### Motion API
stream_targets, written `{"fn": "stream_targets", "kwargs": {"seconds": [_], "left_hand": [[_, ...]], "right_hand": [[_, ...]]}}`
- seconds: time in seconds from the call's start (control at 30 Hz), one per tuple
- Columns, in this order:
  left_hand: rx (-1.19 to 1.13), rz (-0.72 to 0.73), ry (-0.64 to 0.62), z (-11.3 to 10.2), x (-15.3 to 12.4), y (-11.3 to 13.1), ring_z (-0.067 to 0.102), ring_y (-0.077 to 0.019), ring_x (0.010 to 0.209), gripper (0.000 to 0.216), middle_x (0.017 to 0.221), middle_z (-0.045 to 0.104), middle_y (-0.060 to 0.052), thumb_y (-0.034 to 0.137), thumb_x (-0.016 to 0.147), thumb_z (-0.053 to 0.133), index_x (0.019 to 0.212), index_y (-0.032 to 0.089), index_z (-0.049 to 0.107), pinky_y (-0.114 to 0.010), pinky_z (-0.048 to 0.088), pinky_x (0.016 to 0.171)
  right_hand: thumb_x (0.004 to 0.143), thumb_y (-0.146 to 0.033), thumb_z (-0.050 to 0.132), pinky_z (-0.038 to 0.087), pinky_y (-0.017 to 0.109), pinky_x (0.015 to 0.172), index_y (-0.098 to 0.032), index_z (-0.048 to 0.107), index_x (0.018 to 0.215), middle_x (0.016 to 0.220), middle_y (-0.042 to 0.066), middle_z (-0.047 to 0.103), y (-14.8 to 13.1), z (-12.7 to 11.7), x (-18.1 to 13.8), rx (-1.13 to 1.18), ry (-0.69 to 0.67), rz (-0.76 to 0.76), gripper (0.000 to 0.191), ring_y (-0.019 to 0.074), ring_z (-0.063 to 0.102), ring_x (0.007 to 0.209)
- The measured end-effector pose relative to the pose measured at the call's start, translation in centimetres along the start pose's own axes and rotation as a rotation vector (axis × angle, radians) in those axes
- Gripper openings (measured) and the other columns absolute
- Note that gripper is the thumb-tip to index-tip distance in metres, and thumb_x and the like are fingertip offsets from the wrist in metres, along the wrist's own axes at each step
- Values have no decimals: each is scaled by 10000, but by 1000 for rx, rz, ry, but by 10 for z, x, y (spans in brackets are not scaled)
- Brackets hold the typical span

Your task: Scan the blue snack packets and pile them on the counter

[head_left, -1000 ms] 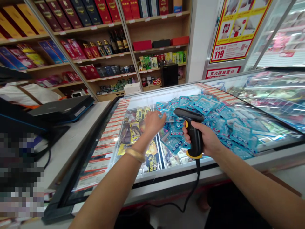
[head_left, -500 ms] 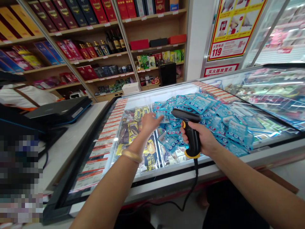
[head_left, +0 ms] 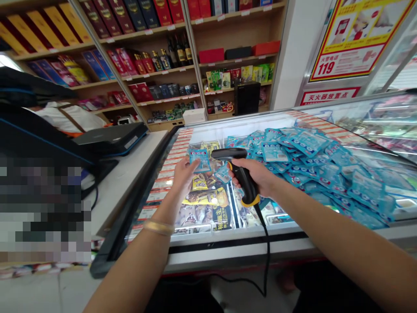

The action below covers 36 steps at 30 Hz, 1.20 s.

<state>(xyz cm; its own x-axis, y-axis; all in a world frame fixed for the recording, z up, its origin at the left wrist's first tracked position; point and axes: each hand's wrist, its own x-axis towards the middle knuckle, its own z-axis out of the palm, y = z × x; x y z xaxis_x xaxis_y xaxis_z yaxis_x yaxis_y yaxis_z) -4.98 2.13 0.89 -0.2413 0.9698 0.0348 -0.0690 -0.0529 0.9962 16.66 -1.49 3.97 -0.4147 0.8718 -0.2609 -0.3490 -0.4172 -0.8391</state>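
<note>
My left hand [head_left: 185, 174] pinches a blue packet [head_left: 200, 160] by its lower left side, above the glass top of a chest freezer [head_left: 195, 259]. Wrapped around the handle of a black and yellow barcode scanner [head_left: 245, 180] is my right hand [head_left: 254, 174]. The scanner's head points left toward the packet, a short gap away. To the right, a large heap of similar blue packets [head_left: 312, 161] lies on the glass. Another blue packet [head_left: 223, 174] sits apart from the heap, just below the scanner's head. Yellow-wrapped goods [head_left: 199, 182] show through the glass.
A black cable [head_left: 267, 256] hangs from the scanner over the freezer's front edge. At left stand a white counter [head_left: 130, 178] and a dark, blue-trimmed machine [head_left: 42, 134]. Shelves of boxes and bottles [head_left: 177, 52] line the back, beside a fire-safety poster [head_left: 348, 56].
My left hand, empty near the heap before, now holds a blue packet and has moved left. The scanner has shifted left, and the view has turned slightly left.
</note>
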Motion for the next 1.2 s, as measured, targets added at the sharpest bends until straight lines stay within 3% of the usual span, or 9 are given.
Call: {"fn": "stream_targets", "kwargs": {"seconds": [0.2, 0.4, 0.7, 0.87, 1.0, 1.2], "left_hand": [[-21, -11, 17, -5, -3, -8, 681, -182, 686, 466, 763, 702, 5, 405, 534, 843, 857, 204, 574, -264, 486, 582], [-44, 54, -13, 3, -8, -3, 708, -230, 868, 468, 816, 723, -25, 408, 550, 838, 877, 197, 577, -300, 548, 696], [-58, 71, -21, 1, -5, -10, 713, -219, 852, 440, 878, 743, -42, 404, 577, 830, 870, 197, 576, -310, 560, 696], [-56, 70, 45, 1, 0, -10, 709, -213, 788, 456, 831, 738, -35, 417, 545, 826, 843, 204, 553, -267, 515, 599], [20, 71, 121, -20, 8, 6, 683, -199, 668, 421, 769, 713, -22, 393, 575, 798, 864, 203, 558, -262, 471, 547], [328, 85, 360, -95, 23, 18, 646, -177, 605, 232, 766, 683, -20, 262, 680, 665, 880, 206, 561, -289, 487, 583]], "right_hand": [[864, -283, 618, 448, 195, 413, -149, 608, 771, 630, 22, 597, 15, -6, 2, 10, -4, 79, 164, 98, 515, 467], [844, -297, 644, 468, 204, 425, -156, 624, 771, 647, 30, 618, 18, -15, 1, -7, -38, 97, 160, 104, 522, 481], [820, -316, 662, 462, 203, 435, -150, 628, 769, 656, 26, 610, 18, -14, 0, -34, -27, 94, 178, 99, 515, 493], [810, -327, 674, 459, 207, 455, -160, 620, 796, 659, 15, 595, 16, -12, 1, 39, -39, 70, 176, 100, 504, 503], [834, -318, 648, 456, 221, 459, -163, 613, 799, 666, 20, 597, 15, 0, 5, 45, -26, 79, 163, 106, 504, 505], [851, -303, 626, 455, 212, 466, -160, 615, 789, 648, 14, 592, 26, 43, 18, 40, -131, 110, 156, 101, 505, 502]]}}
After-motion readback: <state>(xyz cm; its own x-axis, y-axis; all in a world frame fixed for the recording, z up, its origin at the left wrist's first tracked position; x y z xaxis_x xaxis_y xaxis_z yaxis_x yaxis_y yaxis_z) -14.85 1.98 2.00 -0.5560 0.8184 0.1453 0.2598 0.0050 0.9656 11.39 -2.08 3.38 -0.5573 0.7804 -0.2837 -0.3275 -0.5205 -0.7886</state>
